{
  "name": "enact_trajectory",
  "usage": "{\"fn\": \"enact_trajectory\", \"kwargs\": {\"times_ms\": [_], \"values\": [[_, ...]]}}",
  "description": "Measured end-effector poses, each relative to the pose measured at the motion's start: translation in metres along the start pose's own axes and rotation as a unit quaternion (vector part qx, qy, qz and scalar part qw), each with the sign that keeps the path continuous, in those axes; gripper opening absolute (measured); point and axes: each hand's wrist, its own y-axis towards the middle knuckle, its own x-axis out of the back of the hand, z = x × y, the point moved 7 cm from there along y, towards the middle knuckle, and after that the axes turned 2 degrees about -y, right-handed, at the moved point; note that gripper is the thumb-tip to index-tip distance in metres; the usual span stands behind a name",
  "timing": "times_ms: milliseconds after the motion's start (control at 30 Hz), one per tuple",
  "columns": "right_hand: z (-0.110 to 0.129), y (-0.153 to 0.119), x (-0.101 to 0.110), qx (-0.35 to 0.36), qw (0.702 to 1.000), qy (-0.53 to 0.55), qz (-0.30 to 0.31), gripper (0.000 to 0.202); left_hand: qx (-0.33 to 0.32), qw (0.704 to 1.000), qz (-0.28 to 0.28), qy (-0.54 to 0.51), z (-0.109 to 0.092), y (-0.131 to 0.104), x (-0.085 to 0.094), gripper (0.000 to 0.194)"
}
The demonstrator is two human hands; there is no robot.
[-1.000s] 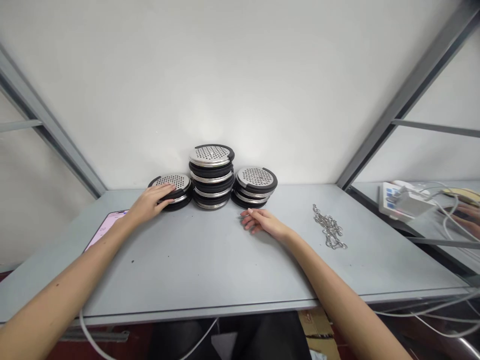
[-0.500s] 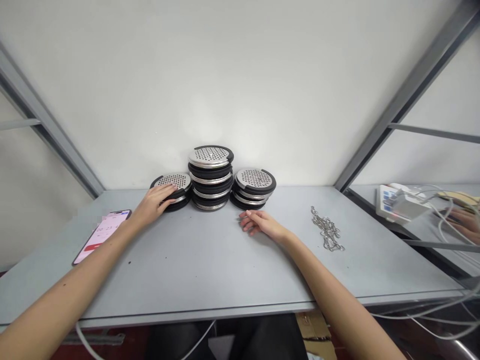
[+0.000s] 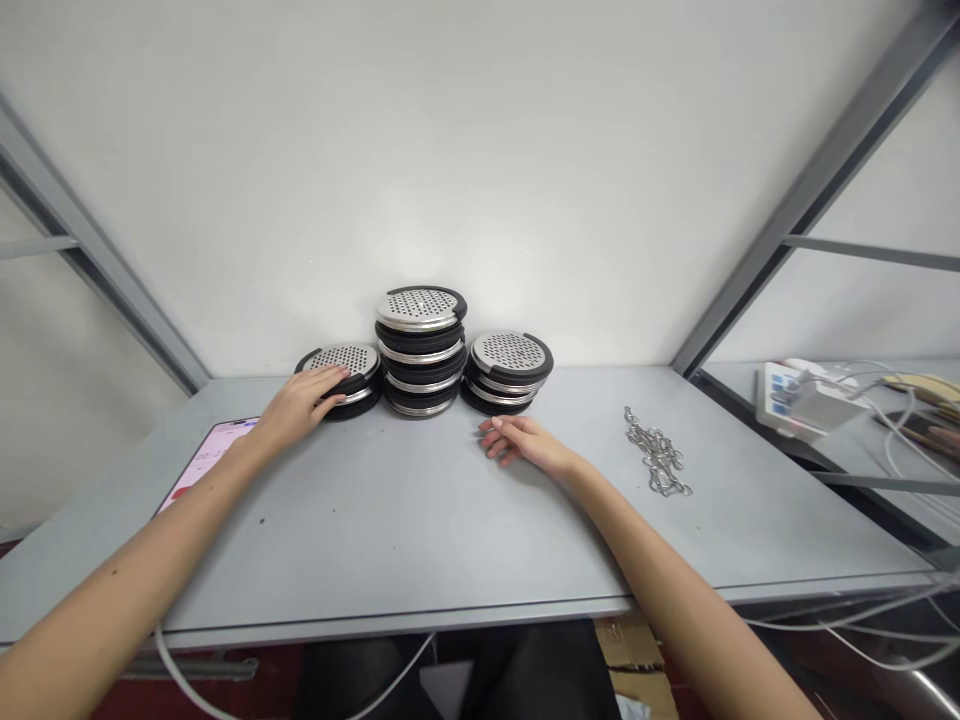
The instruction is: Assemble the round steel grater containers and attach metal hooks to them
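My left hand (image 3: 304, 402) rests on the low left stack of perforated round discs (image 3: 352, 358), silver with black rims. Its fingers lie over the top disc, and the thumb presses at the front side. Beside it rises a taller middle stack (image 3: 421, 370) of similar discs. A third, lower stack (image 3: 512, 352) leans a little on the right. In front of that one, my right hand (image 3: 525, 442) lies on the grey table (image 3: 450, 540), fingers apart and loosely bent, holding nothing.
A phone (image 3: 202, 460) with a lit screen lies partly under my left forearm. A heap of metal chain links (image 3: 658, 455) is on the right. Past the grey frame post (image 3: 795, 200) sit a white power strip (image 3: 784, 405), plugs, cables and part of another person's hand (image 3: 946, 440).
My left hand and the left disc stack have shifted very slightly left. My right hand stays put. The view has shifted a little, and the other person's hand at far right has drawn back.
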Motion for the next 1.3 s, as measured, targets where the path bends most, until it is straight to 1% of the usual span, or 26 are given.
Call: {"fn": "enact_trajectory", "kwargs": {"times_ms": [233, 433, 600, 933, 1100, 1300], "values": [[0.0027, -0.0017, -0.0016, -0.005, 1.0, -0.006, -0.004, 0.03, 0.014, 1.0, -0.006, -0.011, -0.0028, 0.0036, -0.0013, 0.051], [0.001, -0.0004, -0.0007, -0.002, 1.0, -0.007, -0.007, 0.029, 0.008, 1.0, -0.009, -0.023, -0.004, 0.0048, -0.003, 0.049], [0.0008, -0.0005, -0.0006, -0.001, 1.0, -0.011, -0.007, 0.029, 0.007, 1.0, -0.006, -0.014, -0.0023, 0.0042, -0.003, 0.051], [0.0018, -0.0011, -0.0004, 0.001, 1.0, -0.02, -0.006, 0.029, 0.001, 0.998, 0.04, -0.039, -0.005, 0.0098, 0.0045, 0.051], [0.0036, -0.0023, -0.0009, 0.002, 1.0, -0.029, -0.003, 0.028, 0.01, 0.999, 0.03, -0.041, -0.0061, 0.0085, 0.0061, 0.054], [0.0057, -0.004, -0.0023, 0.009, 0.999, -0.03, -0.001, 0.029, 0.016, 0.999, 0.02, -0.037, -0.004, 0.005, 0.0037, 0.055]]}}
